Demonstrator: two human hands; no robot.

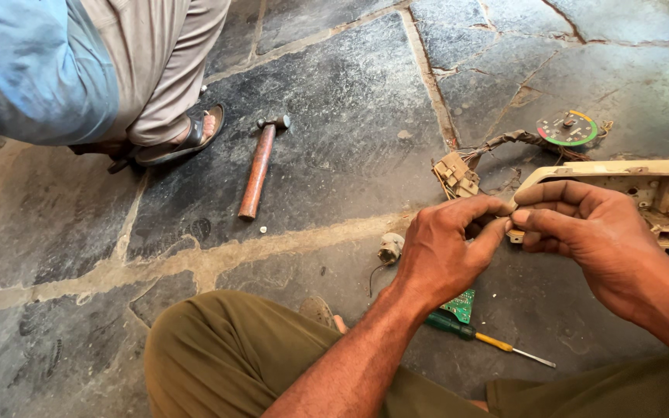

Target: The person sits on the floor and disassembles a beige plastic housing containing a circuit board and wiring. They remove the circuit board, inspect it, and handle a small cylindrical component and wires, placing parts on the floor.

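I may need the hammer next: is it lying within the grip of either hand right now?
No, the hammer lies alone on the stone floor, apart from the left hand and right hand, which meet by the beige panel.

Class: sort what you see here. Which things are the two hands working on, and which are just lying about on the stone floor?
In hand:
left hand and right hand, fingertips pinched together at the end of the beige plastic panel; whatever sits between them is hidden.

Lying about:
hammer
green-handled screwdriver
green circuit board
round dial
wired connector
small socket
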